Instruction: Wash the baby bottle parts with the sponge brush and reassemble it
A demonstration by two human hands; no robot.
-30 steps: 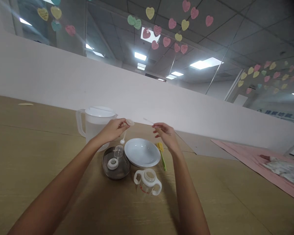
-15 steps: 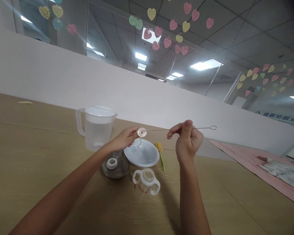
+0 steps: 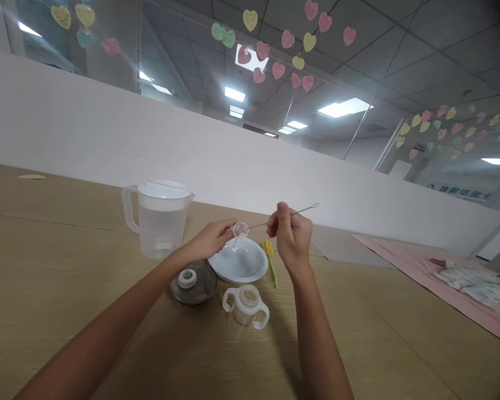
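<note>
My left hand (image 3: 211, 240) pinches a small round white part (image 3: 240, 229) with a short stem hanging below it, above a white bowl (image 3: 244, 265). My right hand (image 3: 290, 230) is closed on a thin wire tool (image 3: 304, 210) with a looped end. The wire's other end meets the round part; whether it passes inside is too small to tell. Below the hands stands a clear bottle with two white handles (image 3: 245, 308). A yellow brush with a green handle (image 3: 271, 266) lies right of the bowl.
A lidded clear pitcher (image 3: 162, 222) stands at the back left. A dark tray (image 3: 195, 291) holding a white ring (image 3: 187, 279) is left of the bottle. On the right, a pink cloth (image 3: 400, 258) bears patterned fabric (image 3: 475, 283). A white wall (image 3: 216, 161) runs behind the table.
My right hand has moved left, closer to my left hand, and the wire now slants upward to the right. The round part has tilted. The whole view has shifted slightly.
</note>
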